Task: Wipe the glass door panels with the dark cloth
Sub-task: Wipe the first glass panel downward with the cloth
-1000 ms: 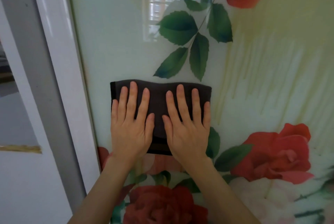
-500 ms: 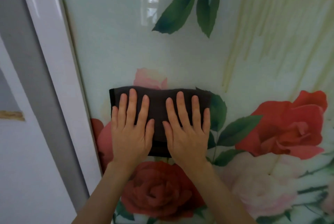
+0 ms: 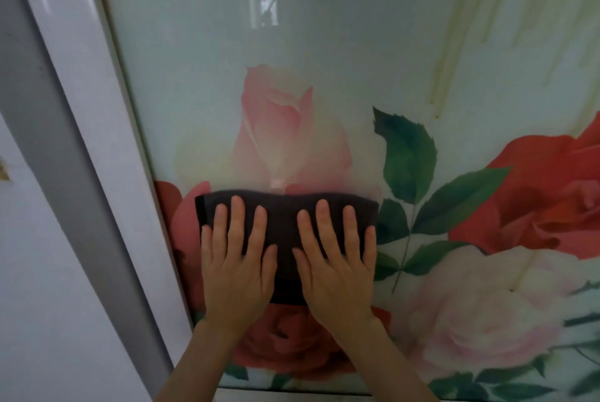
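A glossy glass door panel printed with red and pink roses and green leaves fills the view. A folded dark cloth lies flat against it, low on the panel and close to its left edge. My left hand presses the cloth's left half with fingers spread and flat. Beside it, my right hand presses the right half the same way. Both palms cover the cloth's lower part; its top strip and middle show between the fingers.
A white door frame with a grey strip runs diagonally down the left side, a pale wall beyond it. The panel's bottom rail shows just under my forearms. Yellowish drip streaks mark the glass at upper right.
Both hands have slid the cloth down the glass, from just under the green leaf spray, past the pink rose, onto the lower red roses. The bottom rail has come into view.
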